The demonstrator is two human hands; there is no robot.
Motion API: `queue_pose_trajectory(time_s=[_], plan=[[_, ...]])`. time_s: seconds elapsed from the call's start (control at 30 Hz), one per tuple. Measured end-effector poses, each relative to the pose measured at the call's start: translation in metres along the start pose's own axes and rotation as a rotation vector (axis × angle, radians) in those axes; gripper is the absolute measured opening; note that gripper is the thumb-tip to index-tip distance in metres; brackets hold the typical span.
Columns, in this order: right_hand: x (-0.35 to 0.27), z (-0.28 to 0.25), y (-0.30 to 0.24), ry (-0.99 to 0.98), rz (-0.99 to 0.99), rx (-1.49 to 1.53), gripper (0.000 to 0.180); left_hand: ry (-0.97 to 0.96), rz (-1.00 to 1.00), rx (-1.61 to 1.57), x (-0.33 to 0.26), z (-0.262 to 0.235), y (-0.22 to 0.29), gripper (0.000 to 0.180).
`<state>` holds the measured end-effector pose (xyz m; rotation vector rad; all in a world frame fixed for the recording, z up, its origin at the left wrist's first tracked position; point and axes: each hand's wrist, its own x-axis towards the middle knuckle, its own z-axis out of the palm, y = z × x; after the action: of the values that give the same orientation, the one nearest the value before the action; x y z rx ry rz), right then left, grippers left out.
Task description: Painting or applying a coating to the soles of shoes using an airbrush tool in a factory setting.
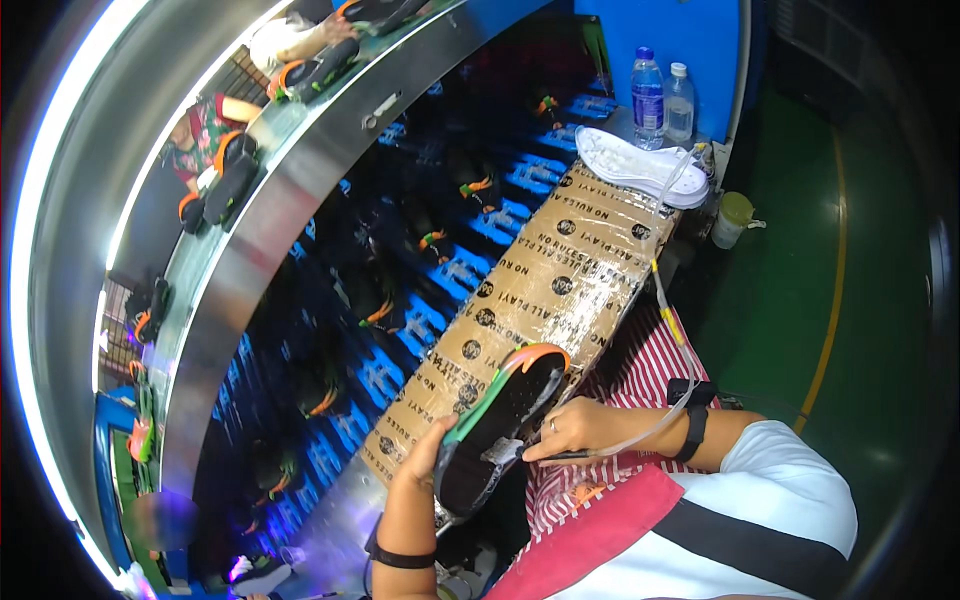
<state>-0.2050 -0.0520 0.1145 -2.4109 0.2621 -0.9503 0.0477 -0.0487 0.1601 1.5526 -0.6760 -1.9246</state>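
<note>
My left hand [430, 452] grips the side of a shoe sole [515, 405], which is tilted with its black inner face up. Its rim is green along the side and orange at the far end. In my right hand [575, 428] is a brush [503, 451], its pale bristles against the sole's inner face near the close end. From the brush handle a clear tube [650, 436] loops past my right wrist and up along the table's right edge. Fingers of my left hand under the sole are hidden.
A cardboard-covered table [530, 275] lies beneath, with a white sole [640, 165] at its far end. Two bottles [648, 105] and a lidded cup [733, 220] stand beyond. Left are blue racks [380, 375] with orange-green parts, and a belt [285, 125] carrying shoes, with other people behind it.
</note>
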Motion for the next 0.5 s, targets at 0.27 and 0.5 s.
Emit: queue_pose_trajectory(time_s=[0.27,0.5], plan=[[-0.004,-0.005,-0.006,0.029,0.162,0.308,0.024,0.05,0.026,-0.037,0.0,-0.004,-0.011,0.036],[0.004,-0.004,0.011,0.132,0.562,0.613,0.022,0.139,0.081,-0.18,0.012,-0.005,-0.049,0.043]])
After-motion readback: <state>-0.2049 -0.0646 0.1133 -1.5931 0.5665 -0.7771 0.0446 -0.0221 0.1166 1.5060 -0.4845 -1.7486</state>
